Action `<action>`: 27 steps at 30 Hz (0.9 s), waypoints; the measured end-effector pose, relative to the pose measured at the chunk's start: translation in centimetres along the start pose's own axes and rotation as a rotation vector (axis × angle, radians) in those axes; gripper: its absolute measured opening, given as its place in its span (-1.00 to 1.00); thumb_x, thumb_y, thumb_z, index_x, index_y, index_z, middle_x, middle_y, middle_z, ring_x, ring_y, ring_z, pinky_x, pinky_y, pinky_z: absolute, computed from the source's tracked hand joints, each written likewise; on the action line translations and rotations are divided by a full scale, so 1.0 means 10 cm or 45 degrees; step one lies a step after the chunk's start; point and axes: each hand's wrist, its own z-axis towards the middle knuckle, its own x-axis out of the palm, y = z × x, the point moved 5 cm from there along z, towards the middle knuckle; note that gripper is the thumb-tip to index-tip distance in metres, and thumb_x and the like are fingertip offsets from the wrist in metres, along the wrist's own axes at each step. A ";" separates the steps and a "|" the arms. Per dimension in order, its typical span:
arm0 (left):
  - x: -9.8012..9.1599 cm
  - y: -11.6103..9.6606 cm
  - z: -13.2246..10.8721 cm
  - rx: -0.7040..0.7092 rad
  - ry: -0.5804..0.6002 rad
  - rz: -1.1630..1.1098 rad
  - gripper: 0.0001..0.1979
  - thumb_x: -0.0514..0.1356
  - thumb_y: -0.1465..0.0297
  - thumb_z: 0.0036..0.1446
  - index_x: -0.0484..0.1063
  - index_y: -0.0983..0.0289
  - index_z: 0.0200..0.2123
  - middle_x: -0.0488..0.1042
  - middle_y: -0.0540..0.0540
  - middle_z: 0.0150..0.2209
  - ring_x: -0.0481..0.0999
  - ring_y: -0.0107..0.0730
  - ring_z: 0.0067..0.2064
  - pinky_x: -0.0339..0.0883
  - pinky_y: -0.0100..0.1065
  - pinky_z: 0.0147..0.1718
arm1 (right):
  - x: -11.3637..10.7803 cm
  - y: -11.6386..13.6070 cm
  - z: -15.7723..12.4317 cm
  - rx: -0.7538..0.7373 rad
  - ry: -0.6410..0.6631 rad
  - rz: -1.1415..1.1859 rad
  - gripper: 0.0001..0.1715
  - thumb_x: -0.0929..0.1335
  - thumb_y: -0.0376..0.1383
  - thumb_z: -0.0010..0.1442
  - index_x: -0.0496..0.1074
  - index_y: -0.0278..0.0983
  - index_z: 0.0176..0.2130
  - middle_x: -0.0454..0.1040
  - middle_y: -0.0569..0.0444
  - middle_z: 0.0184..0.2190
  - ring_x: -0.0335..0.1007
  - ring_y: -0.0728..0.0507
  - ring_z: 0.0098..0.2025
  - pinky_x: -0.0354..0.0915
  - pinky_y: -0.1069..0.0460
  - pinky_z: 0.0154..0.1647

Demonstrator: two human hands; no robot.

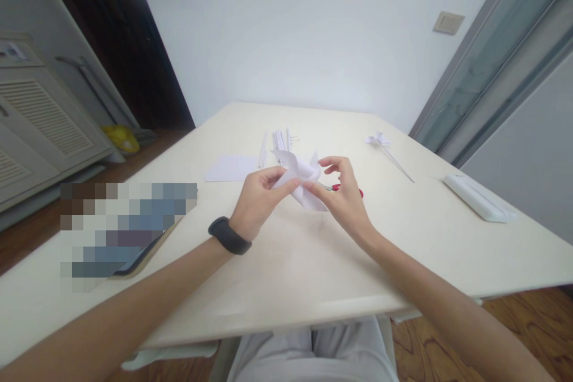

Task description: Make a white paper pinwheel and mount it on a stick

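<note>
A white paper pinwheel (307,174) with curled blades is held between my two hands above the table. My left hand (262,194) pinches its left side, thumb reaching to the centre. My right hand (342,194) presses its thumb near the middle, while the index finger is bent by the right blade. Whether a pin sits at the centre is too small to tell. Red-handled scissors (360,193) lie partly hidden behind my right hand. Just beyond the pinwheel rests a bundle of white paper sticks (280,139).
White paper sheets (226,168) lie left of the sticks. At the back right is a pinwheel on a stick (379,141). A white packet (480,198) rests near the table's right edge. A pixelated flat device (143,253) lies at the left. The wall (304,42) borders the table's far edge.
</note>
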 end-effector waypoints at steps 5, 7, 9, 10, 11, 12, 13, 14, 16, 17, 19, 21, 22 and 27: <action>0.02 0.01 0.00 -0.027 0.010 -0.043 -0.81 0.23 0.25 0.02 0.49 0.27 -0.41 0.54 0.08 -0.31 0.48 -0.26 -0.24 0.35 -0.33 -0.26 | 0.07 -0.10 0.05 0.196 0.157 0.408 -0.48 0.40 -0.15 0.01 0.26 -0.21 -0.05 0.36 -0.02 -0.02 0.30 -0.14 -0.03 0.22 -0.02 -0.09; 0.02 0.02 0.00 -0.032 0.014 -0.047 -0.80 0.23 0.25 0.02 0.50 0.27 -0.39 0.55 0.09 -0.29 0.48 -0.25 -0.22 0.35 -0.32 -0.24 | 0.10 -0.10 0.06 0.250 0.234 0.549 -0.48 0.41 -0.16 0.01 0.27 -0.23 -0.05 0.37 -0.03 -0.02 0.32 -0.15 -0.03 0.26 -0.01 -0.12; 0.02 0.03 0.00 -0.036 0.020 -0.046 -0.80 0.23 0.25 0.02 0.50 0.27 -0.37 0.55 0.09 -0.27 0.48 -0.24 -0.20 0.35 -0.31 -0.22 | 0.13 -0.07 0.05 0.273 0.337 0.604 -0.61 0.39 -0.17 0.03 0.34 -0.24 -0.13 0.43 0.00 -0.10 0.36 -0.14 -0.10 0.27 0.01 -0.15; 0.02 0.03 0.00 -0.037 0.023 -0.044 -0.80 0.23 0.25 0.02 0.51 0.27 -0.36 0.55 0.09 -0.27 0.48 -0.23 -0.19 0.34 -0.31 -0.20 | 0.14 -0.06 0.04 0.279 0.377 0.606 -0.68 0.37 -0.17 0.05 0.38 -0.25 -0.19 0.46 0.03 -0.16 0.37 -0.13 -0.15 0.28 0.02 -0.18; 0.02 0.04 0.00 -0.039 0.027 -0.042 -0.80 0.23 0.26 0.03 0.51 0.27 -0.36 0.55 0.09 -0.26 0.48 -0.23 -0.18 0.34 -0.31 -0.19 | 0.15 -0.06 0.03 0.286 0.403 0.599 -0.73 0.36 -0.17 0.06 0.41 -0.26 -0.24 0.48 0.05 -0.22 0.38 -0.12 -0.19 0.27 0.03 -0.21; 0.02 0.05 0.00 -0.041 0.033 -0.038 -0.80 0.23 0.26 0.03 0.51 0.27 -0.35 0.55 0.09 -0.26 0.48 -0.22 -0.17 0.33 -0.30 -0.18 | 0.15 -0.06 0.03 0.293 0.412 0.591 -0.75 0.36 -0.16 0.07 0.43 -0.26 -0.27 0.49 0.06 -0.27 0.38 -0.12 -0.23 0.27 0.04 -0.23; 0.03 0.07 0.00 -0.045 0.041 -0.036 -0.80 0.23 0.26 0.03 0.51 0.27 -0.35 0.55 0.10 -0.26 0.48 -0.21 -0.16 0.33 -0.29 -0.16 | 0.16 -0.08 0.02 0.302 0.405 0.586 -0.76 0.35 -0.16 0.07 0.45 -0.27 -0.29 0.49 0.06 -0.31 0.38 -0.11 -0.26 0.26 0.04 -0.26; 0.03 0.08 0.00 -0.051 0.051 -0.033 -0.79 0.23 0.25 0.03 0.51 0.27 -0.34 0.55 0.10 -0.25 0.48 -0.20 -0.15 0.33 -0.28 -0.15 | 0.16 -0.09 0.02 0.311 0.394 0.581 -0.76 0.36 -0.16 0.06 0.46 -0.27 -0.30 0.49 0.06 -0.32 0.39 -0.11 -0.28 0.26 0.05 -0.28; 0.04 0.10 0.01 -0.070 0.076 -0.030 -0.77 0.23 0.25 0.02 0.51 0.27 -0.30 0.55 0.11 -0.24 0.48 -0.17 -0.13 0.33 -0.26 -0.15 | 0.18 -0.14 0.02 0.332 0.376 0.567 -0.74 0.36 -0.15 0.05 0.47 -0.28 -0.31 0.50 0.06 -0.34 0.39 -0.10 -0.31 0.25 0.06 -0.32; 0.05 0.11 0.02 -0.083 0.089 -0.028 -0.76 0.23 0.25 0.01 0.51 0.27 -0.28 0.56 0.12 -0.24 0.48 -0.15 -0.13 0.34 -0.24 -0.16 | 0.19 -0.16 0.02 0.343 0.370 0.557 -0.74 0.37 -0.15 0.04 0.48 -0.28 -0.31 0.50 0.06 -0.35 0.39 -0.10 -0.33 0.25 0.06 -0.34; 0.05 0.13 0.03 -0.110 0.113 -0.023 -0.73 0.23 0.25 0.01 0.51 0.28 -0.25 0.56 0.13 -0.24 0.49 -0.13 -0.14 0.35 -0.23 -0.18 | 0.20 -0.20 0.02 0.367 0.372 0.539 -0.71 0.37 -0.14 0.02 0.49 -0.30 -0.32 0.51 0.05 -0.37 0.40 -0.11 -0.35 0.25 0.06 -0.37; 0.05 0.15 0.04 -0.133 0.132 -0.018 -0.72 0.22 0.24 0.01 0.52 0.28 -0.24 0.57 0.13 -0.25 0.50 -0.14 -0.15 0.36 -0.23 -0.21 | 0.22 -0.22 0.02 0.388 0.382 0.522 -0.69 0.38 -0.13 0.00 0.50 -0.32 -0.32 0.52 0.03 -0.39 0.41 -0.12 -0.37 0.25 0.06 -0.40; 0.05 0.15 0.04 -0.142 0.139 -0.017 -0.73 0.22 0.25 0.02 0.52 0.28 -0.25 0.57 0.13 -0.25 0.51 -0.15 -0.16 0.36 -0.25 -0.22 | 0.22 -0.23 0.02 0.395 0.385 0.514 -0.68 0.38 -0.13 0.00 0.50 -0.32 -0.32 0.52 0.02 -0.40 0.42 -0.13 -0.38 0.26 0.06 -0.42; 0.04 0.17 0.05 -0.176 0.149 -0.020 -0.76 0.26 0.29 -0.02 0.52 0.26 -0.26 0.57 0.10 -0.26 0.52 -0.22 -0.20 0.35 -0.31 -0.24 | 0.22 -0.23 0.03 0.397 0.402 0.466 -0.68 0.36 -0.13 0.01 0.49 -0.33 -0.33 0.53 0.02 -0.41 0.43 -0.11 -0.40 0.26 0.07 -0.45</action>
